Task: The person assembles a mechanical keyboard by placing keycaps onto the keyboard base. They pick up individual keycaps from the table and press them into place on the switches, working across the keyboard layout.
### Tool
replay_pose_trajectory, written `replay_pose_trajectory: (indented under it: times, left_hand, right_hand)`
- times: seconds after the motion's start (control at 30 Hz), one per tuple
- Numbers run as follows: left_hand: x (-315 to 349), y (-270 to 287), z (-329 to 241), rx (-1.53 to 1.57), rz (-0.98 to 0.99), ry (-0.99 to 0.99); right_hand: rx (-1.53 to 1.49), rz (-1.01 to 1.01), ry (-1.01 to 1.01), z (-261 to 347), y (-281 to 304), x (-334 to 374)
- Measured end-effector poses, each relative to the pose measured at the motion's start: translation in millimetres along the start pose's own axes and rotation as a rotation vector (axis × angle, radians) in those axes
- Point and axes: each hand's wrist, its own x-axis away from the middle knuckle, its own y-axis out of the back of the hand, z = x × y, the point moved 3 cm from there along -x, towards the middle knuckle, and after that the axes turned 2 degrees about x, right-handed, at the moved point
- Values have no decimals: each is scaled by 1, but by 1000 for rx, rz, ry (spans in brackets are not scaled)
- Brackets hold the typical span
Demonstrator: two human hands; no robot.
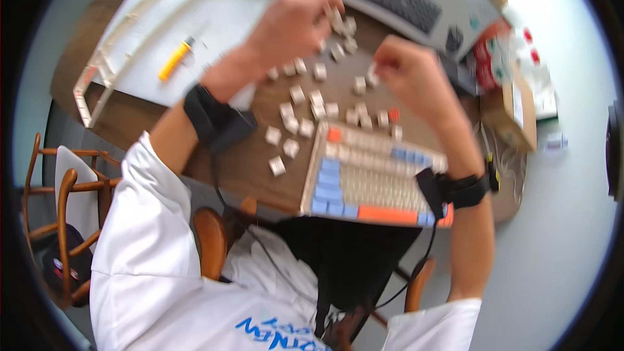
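My left hand (296, 25), smeared by motion, reaches over the far middle of the table with its fingers bent beside a cluster of white keycaps (337, 51). Whether it holds one of them I cannot tell. To the right, my right hand (416, 75) has thumb and finger pinched together, with a pale keycap (372, 75) at the tips. Below the hands lies a keyboard (383, 185) with cream, blue and orange keys, its upper rows paler and blurred. Several loose white keycaps (291, 149) are scattered on the wood left of and above it.
A white sheet (149, 32) at the left bears a yellow-handled tool (174, 62) and a long cream frame (120, 29). At the back lies a keyboard box (396, 0). A cardboard box (518, 117) and cables stand at the right; a wooden chair (65, 188) is lower left.
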Motion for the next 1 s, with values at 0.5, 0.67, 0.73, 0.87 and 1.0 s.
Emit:
replay_pose_trajectory:
  times: [0.5,0.67,0.73,0.87,1.0]
  left_hand:
    - [3,2,-12,-38,93,183]
    - [3,2,-13,-67,73,132]
    - [3,2,-12,-39,60,132]
    - [3,1,-9,-9,39,65]
    - [2,2,-13,-21,67,69]
  right_hand:
    - [-384,-202,-598,-41,76,260]
    - [-350,-298,-591,-41,64,265]
    - [-352,-330,-554,-38,59,260]
    - [-152,-357,-554,-32,53,250]
    - [104,-304,-384,-19,55,238]
